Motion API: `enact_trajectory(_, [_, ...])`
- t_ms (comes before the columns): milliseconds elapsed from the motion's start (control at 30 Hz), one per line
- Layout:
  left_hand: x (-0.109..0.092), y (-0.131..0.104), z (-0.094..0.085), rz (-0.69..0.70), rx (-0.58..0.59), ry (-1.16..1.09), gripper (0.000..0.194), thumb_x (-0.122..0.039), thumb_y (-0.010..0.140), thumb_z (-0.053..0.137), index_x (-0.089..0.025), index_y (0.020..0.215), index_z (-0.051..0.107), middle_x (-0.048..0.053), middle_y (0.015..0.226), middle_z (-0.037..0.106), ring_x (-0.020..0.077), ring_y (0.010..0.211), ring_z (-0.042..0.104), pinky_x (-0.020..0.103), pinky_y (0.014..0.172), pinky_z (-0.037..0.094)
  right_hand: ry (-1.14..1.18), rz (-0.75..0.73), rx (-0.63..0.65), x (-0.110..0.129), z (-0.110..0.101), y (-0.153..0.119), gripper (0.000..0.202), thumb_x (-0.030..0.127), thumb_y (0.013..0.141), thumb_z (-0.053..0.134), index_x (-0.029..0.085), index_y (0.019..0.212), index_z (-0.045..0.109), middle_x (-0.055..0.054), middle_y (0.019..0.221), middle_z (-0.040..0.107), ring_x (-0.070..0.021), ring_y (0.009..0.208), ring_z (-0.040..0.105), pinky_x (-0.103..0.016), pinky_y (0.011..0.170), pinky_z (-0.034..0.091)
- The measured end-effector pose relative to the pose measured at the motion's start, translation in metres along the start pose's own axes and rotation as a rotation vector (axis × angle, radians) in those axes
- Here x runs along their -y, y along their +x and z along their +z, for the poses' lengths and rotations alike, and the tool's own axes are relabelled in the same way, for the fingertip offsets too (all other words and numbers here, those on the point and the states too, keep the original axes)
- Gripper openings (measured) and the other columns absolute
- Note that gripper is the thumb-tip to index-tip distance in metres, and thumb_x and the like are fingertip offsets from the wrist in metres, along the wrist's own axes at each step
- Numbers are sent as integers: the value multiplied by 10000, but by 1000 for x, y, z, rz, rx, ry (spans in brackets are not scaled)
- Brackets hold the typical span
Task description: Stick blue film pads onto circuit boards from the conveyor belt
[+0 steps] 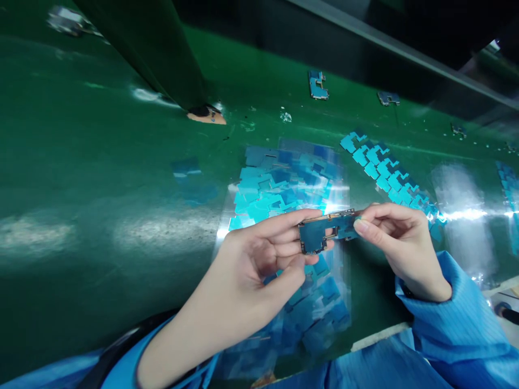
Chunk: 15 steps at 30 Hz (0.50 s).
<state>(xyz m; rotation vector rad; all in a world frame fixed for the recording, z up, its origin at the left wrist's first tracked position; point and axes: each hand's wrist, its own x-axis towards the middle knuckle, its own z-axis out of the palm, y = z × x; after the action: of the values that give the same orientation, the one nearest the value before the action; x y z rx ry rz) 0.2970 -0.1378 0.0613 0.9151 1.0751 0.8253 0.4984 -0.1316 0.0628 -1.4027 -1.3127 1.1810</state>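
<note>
1. the left hand [259,256] held a small blue, irregularly cut circuit board [324,232] by its left end — fingers closed on it from behind, the thumb curled just below its lower edge.
2. the right hand [399,246] pinched the same board at its right end, fingertips together on the upper corner; the board was level between the two hands, raised above the bench.
3. both wrists wore light blue fabric sleeves [458,319].
4. directly beneath the hands lay a clear plastic sheet covered with light blue rectangular stickers [279,183], overlapping in rows on the glossy green bench [101,178].
5. to the right of that sheet a slanting row of light blue cut film pieces [385,170] ran away from the right hand, and beyond it lay a shiny bare clear sheet [458,194].
6. farther back on the bench two more small blue circuit boards [317,85] lay well apart from the hands — one near the middle, one further right.
7. a dark green slanted post [162,54] met the bench at upper left.
</note>
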Motion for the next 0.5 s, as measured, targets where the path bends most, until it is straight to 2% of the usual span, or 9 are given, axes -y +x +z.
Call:
enact_trajectory(200, [-2,-1,1,-4,-11,-24,340,-218,742,678,-242,1080,702,38,988,774,262,893,736,315,783,621,46,0,14,-1,0,0,151,103,735,742,252,762,738,40,699,709,-81,614,637,-183,595,549])
enact_trajectory(400, [-2,0,0,-47,42,-66,350,-225,754,697,-225,1104,677,30,967,779,208,850,745,238,756,609,34,-10,11,0,1,1,135,104,728,745,239,740,736,37,687,707,-81,586,633,-184,567,544])
enact_trajectory(500, [-1,2,0,-69,29,-78,331,-243,756,715,-226,1085,684,18,927,785,201,849,745,234,760,608,25,-9,1,0,1,1,115,113,721,749,225,737,734,27,679,705,-87,572,630,-188,549,544])
